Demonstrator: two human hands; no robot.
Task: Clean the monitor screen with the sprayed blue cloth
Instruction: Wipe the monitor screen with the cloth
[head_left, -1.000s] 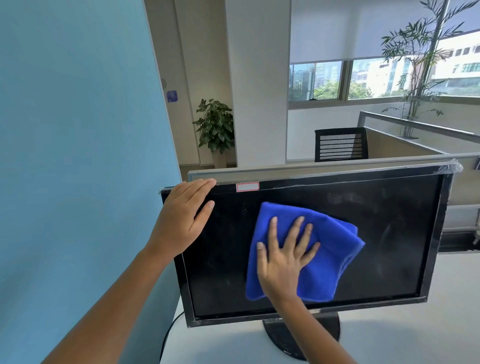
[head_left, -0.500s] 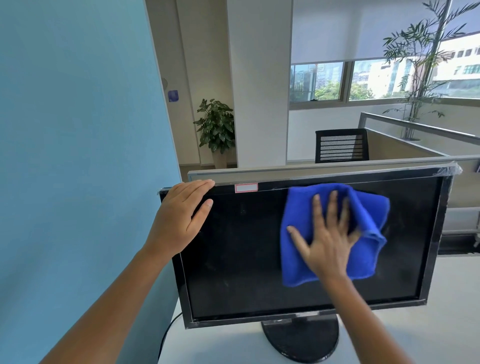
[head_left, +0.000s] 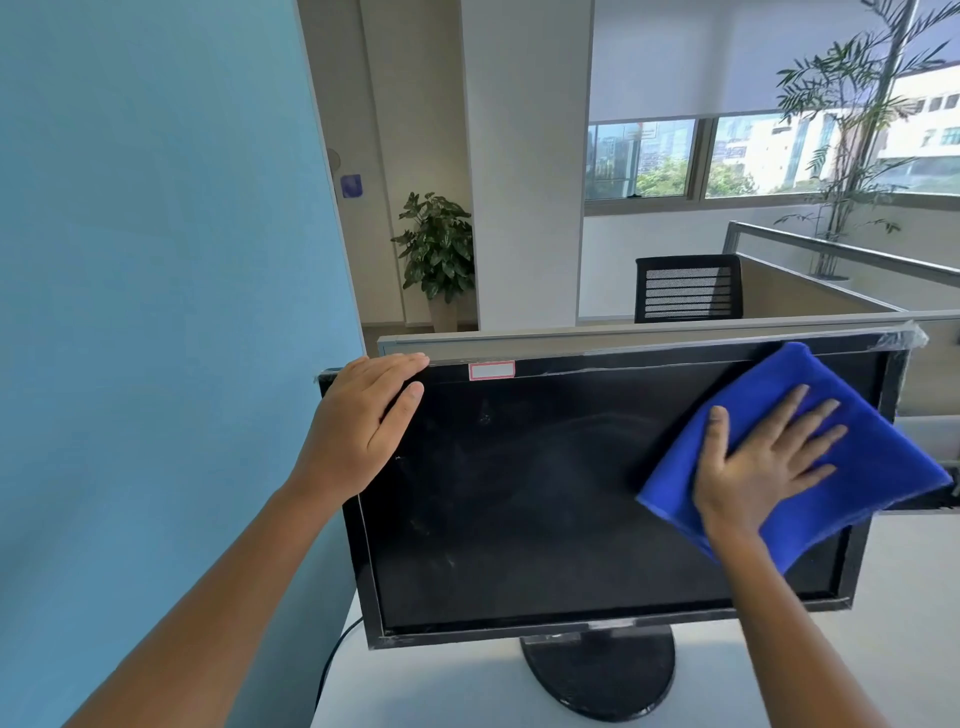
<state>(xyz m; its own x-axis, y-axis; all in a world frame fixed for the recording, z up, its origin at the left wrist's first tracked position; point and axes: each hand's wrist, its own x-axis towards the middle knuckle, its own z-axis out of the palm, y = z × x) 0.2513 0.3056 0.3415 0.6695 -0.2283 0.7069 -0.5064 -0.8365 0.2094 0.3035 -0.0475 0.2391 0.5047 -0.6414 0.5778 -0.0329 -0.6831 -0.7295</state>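
The right hand (head_left: 763, 462) now presses the blue cloth (head_left: 810, 452) flat at the screen's upper right corner, having swept there from the lower middle; under its fingers the cloth overhangs the monitor (head_left: 519, 493) edge.

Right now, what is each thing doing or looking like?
monitor: off, dark, smudged screen.
blue cloth: folded, pressed on the screen's upper right.
right hand: flat, fingers spread on the cloth.
left hand: steadying the monitor's top left corner.
window blind: partly lowered.
office chair: unoccupied.
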